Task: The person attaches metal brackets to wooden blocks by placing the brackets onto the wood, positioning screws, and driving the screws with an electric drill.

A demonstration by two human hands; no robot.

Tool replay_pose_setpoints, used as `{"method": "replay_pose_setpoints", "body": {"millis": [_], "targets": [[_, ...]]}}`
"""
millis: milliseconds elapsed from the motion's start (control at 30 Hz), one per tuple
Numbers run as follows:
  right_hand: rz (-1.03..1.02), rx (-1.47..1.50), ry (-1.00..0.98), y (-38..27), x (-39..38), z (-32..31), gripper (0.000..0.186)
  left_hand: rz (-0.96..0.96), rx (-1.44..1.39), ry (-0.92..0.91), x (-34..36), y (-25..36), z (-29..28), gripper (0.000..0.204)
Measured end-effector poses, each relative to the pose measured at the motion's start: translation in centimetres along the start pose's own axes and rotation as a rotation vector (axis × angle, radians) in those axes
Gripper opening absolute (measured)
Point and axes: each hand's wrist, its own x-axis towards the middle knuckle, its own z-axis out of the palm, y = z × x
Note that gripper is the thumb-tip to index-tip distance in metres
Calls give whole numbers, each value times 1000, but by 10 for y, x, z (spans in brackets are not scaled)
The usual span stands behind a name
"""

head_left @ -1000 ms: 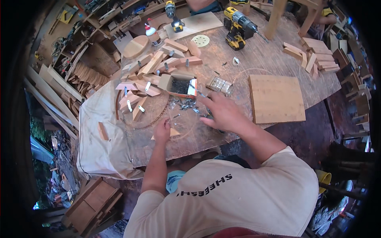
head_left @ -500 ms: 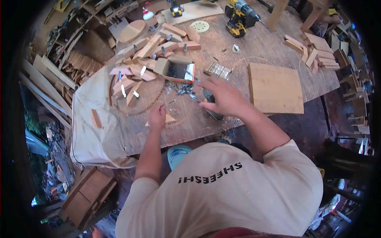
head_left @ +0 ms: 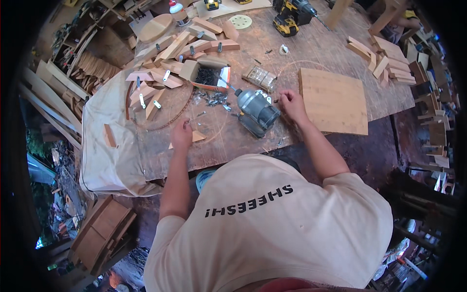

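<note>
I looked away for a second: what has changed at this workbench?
The right hand has moved right, off the grey cordless drill, to beside the square wooden board; the drill now lies uncovered on the workbench. The left hand stays by the triangular wood piece; the open carton hasn't moved.

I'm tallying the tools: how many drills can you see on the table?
2 clearly: a grey drill near the picture's centre and a yellow drill at the top edge. Yellow parts cut off further left may be more.

The drill (head_left: 259,113) stands left of the board (head_left: 334,101).
</note>
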Motion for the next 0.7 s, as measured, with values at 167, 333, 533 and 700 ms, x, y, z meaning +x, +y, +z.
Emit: {"method": "replay_pose_setpoints", "body": {"millis": [167,333,533,700], "targets": [[-32,-389,-53,0,-3,3,25,1,20,28,-4,9,-3,23],[-185,-721,-240,-27,-5,13,47,-101,143,-63,13,4,6,23],[-180,-758,-216,-36,-17,8,47,-39,50,-80,5,7,1,22],[-82,-733,-214,-40,-9,7,36,-32,0,-86,0,18,12,22]]}}
